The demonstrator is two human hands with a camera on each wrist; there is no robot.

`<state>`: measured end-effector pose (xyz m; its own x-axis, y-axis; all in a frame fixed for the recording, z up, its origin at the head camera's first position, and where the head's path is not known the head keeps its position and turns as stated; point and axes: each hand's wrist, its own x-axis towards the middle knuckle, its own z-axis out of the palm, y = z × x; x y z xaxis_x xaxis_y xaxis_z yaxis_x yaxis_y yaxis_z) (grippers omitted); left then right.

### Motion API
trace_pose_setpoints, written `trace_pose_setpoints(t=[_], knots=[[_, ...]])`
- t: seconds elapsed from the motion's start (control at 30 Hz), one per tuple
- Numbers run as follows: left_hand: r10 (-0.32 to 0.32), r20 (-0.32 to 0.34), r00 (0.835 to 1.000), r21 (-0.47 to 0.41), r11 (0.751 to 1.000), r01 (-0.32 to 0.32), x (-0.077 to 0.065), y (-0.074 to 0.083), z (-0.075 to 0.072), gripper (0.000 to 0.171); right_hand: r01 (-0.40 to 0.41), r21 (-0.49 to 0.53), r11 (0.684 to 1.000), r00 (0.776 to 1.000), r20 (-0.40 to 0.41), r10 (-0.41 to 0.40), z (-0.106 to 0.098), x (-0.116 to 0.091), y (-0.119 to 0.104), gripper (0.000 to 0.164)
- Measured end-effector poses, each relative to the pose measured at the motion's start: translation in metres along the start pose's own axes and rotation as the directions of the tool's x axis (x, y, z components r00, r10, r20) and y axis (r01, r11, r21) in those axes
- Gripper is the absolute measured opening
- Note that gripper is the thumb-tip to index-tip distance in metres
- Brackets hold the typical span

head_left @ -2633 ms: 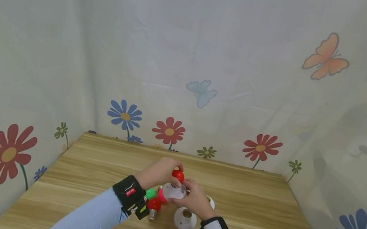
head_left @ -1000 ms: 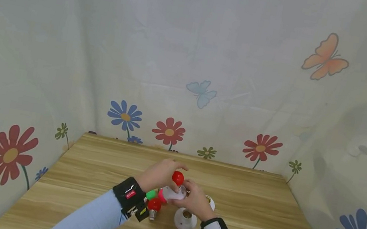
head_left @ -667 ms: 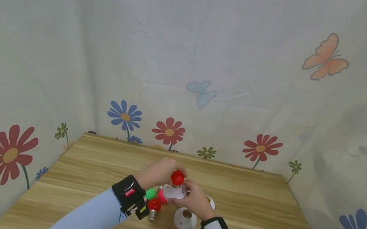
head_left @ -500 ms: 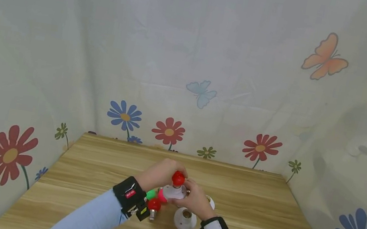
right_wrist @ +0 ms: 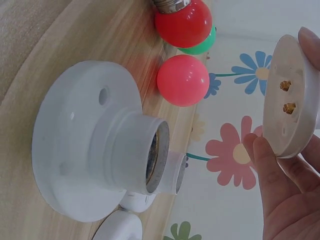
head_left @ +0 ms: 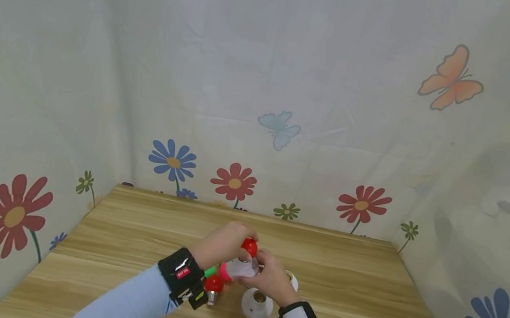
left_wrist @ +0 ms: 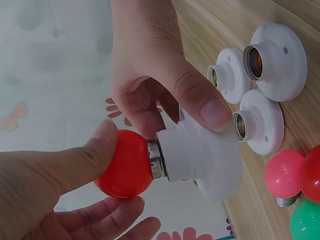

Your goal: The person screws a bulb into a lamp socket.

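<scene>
My left hand [head_left: 222, 243] pinches a round red light bulb [left_wrist: 125, 165], thumb on one side and fingers on the other. The bulb's metal screw base sits at the mouth of a white lamp socket [left_wrist: 215, 155], with part of the metal showing. My right hand [head_left: 273, 280] grips that socket by its round base, held above the table. In the right wrist view the socket's underside shows brass screws, with right fingers [right_wrist: 270, 175] at its rim. How deep the bulb's thread sits inside is hidden.
Several white sockets stand on the wooden table [head_left: 340, 286], one nearest the front [head_left: 257, 305]. Left of them lie another red bulb [head_left: 214, 283], a pink bulb [right_wrist: 183, 80] and a green bulb [left_wrist: 306, 221]. A flower-printed curtain [head_left: 299, 76] surrounds the table.
The left fingers lifted off the red bulb about a second ago, then came round it again; the thumb is now across its near side. The right hand and socket have stayed nearly still.
</scene>
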<state>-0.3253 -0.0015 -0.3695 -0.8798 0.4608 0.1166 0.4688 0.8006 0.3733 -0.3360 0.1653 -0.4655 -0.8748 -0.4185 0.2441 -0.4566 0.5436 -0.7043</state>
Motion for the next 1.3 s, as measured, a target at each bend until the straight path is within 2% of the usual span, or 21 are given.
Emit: trace_pose_setpoints(t=[0.2,0.33,0.43,0.57,0.77,1.07,1.17,1.3], knots=[[-0.007,0.003,1.000,0.006,1.000,0.007,-0.0001,-0.0018,0.0003,0.048,0.005,0.002,1.000,1.000,0.001,-0.005,0.0011,0.0004,0.0008,0.051],[0.047,0.024,0.999,-0.004,0.999,-0.047,-0.0002,-0.0030,-0.0043,0.055,-0.009,0.011,1.000,1.000,0.007,0.009,0.0015,0.0007,0.0007,0.054],[0.109,0.035,0.993,-0.015,0.994,-0.109,-0.0001,-0.0042,-0.0073,0.046,-0.017,0.032,0.999,1.000,0.011,0.017,0.0013,0.0001,-0.0007,0.057],[0.137,0.028,0.990,-0.013,0.990,-0.137,-0.0001,-0.0063,-0.0067,0.033,0.001,0.036,0.999,1.000,0.011,-0.002,0.0011,-0.0004,-0.0015,0.059],[0.120,0.019,0.993,-0.004,0.993,-0.120,0.0008,-0.0073,-0.0036,0.033,0.021,0.009,1.000,1.000,0.008,-0.021,0.0020,-0.0009,-0.0014,0.056],[-0.005,0.025,1.000,-0.028,1.000,0.006,-0.0001,-0.0025,-0.0042,0.038,0.009,-0.022,1.000,1.000,-0.009,-0.009,0.0021,-0.0006,0.0016,0.049],[-0.014,0.014,1.000,-0.023,1.000,0.014,-0.0010,-0.0012,-0.0054,0.037,0.000,-0.016,1.000,1.000,-0.003,0.000,0.0017,-0.0004,0.0009,0.048],[0.009,0.014,1.000,-0.011,1.000,-0.009,-0.0007,-0.0026,-0.0055,0.042,-0.003,-0.017,1.000,1.000,0.006,0.003,0.0016,0.0003,0.0005,0.050]])
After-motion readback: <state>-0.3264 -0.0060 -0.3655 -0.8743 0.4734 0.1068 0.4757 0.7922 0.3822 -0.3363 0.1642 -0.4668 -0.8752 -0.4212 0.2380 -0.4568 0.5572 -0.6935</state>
